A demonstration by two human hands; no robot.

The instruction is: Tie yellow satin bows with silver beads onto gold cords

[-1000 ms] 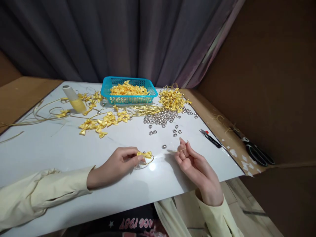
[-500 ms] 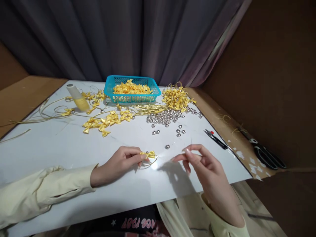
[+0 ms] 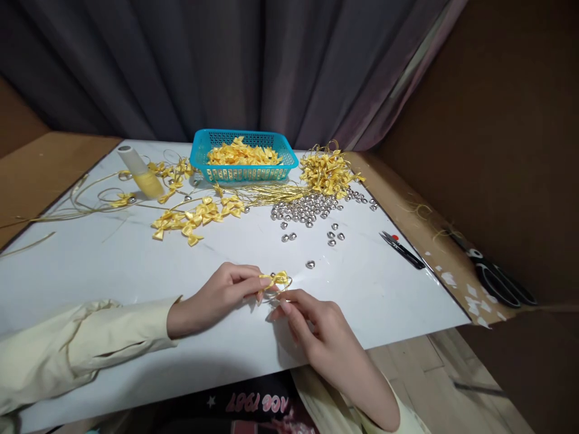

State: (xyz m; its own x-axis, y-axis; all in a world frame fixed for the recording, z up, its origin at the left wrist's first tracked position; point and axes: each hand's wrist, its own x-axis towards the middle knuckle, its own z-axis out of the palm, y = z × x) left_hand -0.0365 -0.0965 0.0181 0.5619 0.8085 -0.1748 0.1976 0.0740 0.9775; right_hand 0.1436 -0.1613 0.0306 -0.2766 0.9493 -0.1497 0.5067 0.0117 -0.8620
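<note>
My left hand [image 3: 230, 291] pinches a small yellow ribbon bow [image 3: 281, 278] between thumb and forefinger, just above the table. A silver bead [image 3: 272, 275] shows at the bow's middle, and a loop of gold cord [image 3: 291, 282] hangs from its right side. My right hand [image 3: 312, 319] is close beside it, thumb and forefinger closed just below the bow on what looks like a thin needle, mostly hidden by the fingers. One loose silver bead [image 3: 310, 264] lies on the table beyond the hands.
A blue basket [image 3: 246, 173] of yellow bows stands at the back. Around it are loose bows [image 3: 199, 217], a bottle [image 3: 141, 173], gold cords [image 3: 271, 194], corded bows [image 3: 329, 172] and silver beads [image 3: 303, 209]. Thread snips [image 3: 402, 250] and black scissors [image 3: 495, 280] lie right.
My right hand has moved left from open table to the bow, its pinch now beside the cord loop. My left hand still holds the bow in nearly the same place.
</note>
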